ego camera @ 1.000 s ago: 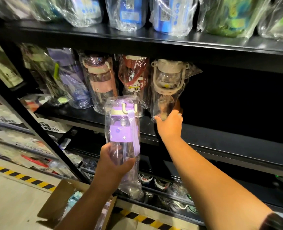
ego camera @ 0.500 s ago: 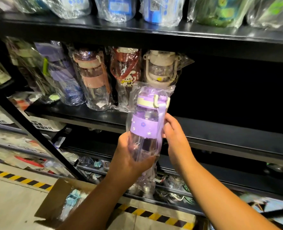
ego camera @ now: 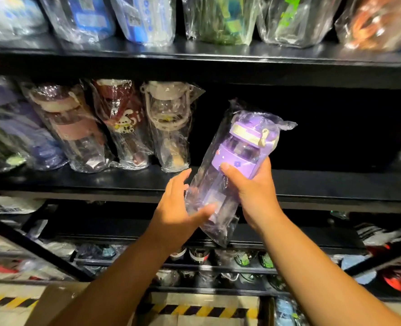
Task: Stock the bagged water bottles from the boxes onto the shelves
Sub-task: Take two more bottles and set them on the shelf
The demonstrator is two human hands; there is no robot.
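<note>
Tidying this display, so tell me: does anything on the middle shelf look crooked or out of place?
Only the purple bottle: it is tilted, top to the right, held by the left hand and right hand, not yet on the middle shelf.

Gripping a bagged purple water bottle (ego camera: 242,147) round its lilac band with the right hand (ego camera: 253,191), thumb across the front; cupping the bag's lower end with the left hand (ego camera: 178,215), thumb on the plastic. Held tilted, lid up and to the right, in front of the black middle shelf (ego camera: 312,184). Up and left of the left hand, standing in a row on that shelf: other bagged bottles (ego camera: 166,123). Above both hands, bagged stock (ego camera: 145,20) on the top shelf (ego camera: 218,57). Below the forearms, yellow-and-black floor tape (ego camera: 194,310) and a cardboard box (ego camera: 60,302).
</note>
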